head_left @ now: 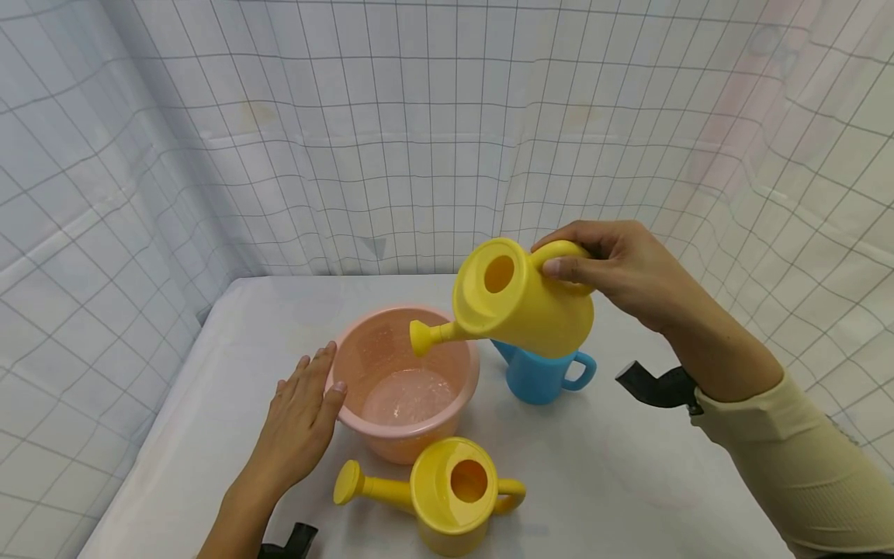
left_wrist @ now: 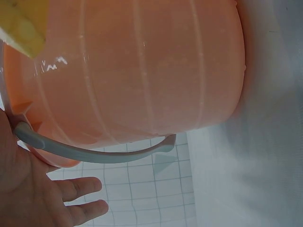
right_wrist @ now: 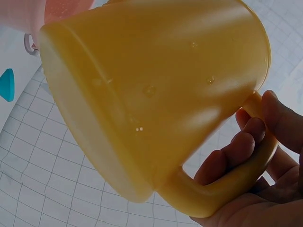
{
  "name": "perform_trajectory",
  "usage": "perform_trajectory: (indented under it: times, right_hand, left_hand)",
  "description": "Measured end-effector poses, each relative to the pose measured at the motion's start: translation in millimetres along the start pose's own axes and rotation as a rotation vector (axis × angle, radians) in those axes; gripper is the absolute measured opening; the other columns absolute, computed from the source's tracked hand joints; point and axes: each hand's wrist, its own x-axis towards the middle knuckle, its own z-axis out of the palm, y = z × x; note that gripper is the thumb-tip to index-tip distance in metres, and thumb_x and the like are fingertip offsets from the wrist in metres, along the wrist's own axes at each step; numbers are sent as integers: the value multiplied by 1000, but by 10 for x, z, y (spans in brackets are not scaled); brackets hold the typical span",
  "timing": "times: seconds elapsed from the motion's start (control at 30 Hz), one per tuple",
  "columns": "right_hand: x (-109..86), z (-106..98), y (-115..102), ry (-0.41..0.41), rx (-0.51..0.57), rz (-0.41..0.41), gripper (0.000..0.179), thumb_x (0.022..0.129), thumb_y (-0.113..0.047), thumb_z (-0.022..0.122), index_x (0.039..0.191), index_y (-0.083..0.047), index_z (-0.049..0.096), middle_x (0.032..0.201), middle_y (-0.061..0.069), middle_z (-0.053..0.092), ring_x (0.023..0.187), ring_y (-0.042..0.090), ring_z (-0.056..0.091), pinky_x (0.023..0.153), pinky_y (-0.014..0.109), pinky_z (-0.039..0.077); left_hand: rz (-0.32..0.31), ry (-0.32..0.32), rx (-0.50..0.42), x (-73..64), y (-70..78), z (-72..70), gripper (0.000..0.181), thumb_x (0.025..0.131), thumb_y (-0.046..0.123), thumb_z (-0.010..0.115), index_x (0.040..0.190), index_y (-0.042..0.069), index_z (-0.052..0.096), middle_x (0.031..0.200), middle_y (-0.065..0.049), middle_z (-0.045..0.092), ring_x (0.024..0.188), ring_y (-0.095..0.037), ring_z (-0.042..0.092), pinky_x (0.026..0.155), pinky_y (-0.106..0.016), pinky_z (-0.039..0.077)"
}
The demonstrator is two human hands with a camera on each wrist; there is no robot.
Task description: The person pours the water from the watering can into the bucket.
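2 smooth plastic yellow watering cans (head_left: 534, 310), glossy plastic basin (head_left: 377, 345), wrinkled cloth-like backdrop (head_left: 391, 140)

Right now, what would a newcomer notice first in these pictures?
First comes the tilted yellow watering can, held up in the right grip, its spout above the pink basin. Another yellow can stands upright on its near side, and a blue can stands to the basin's right.

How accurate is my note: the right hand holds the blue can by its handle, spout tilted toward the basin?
The colour is wrong: the head view shows the right hand holding a yellow can by its handle, spout tilted toward the basin. The blue can isn't held.
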Motion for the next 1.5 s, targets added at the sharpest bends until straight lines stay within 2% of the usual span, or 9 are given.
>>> perform_trajectory:
  times: [0.37,1.5]
  right_hand:
    - [11,-4,-2,-11,23,-13,27,91,-27,63,111,-10,68,100,3,69,85,24,62,77,28,55]
    - [17,5,-42,-22,19,-2,27,90,-29,64,110,-12,68,98,3,69,85,24,61,77,29,54]
  left_hand:
    - [3,3,2,-3,1,4,57,101,42,32,153,27,13,156,-14,24,144,-43,16,108,-71,9]
    - [-3,6,0,-9,17,8,57,101,42,32,153,27,14,156,-14,25,144,-42,16,108,-70,9]
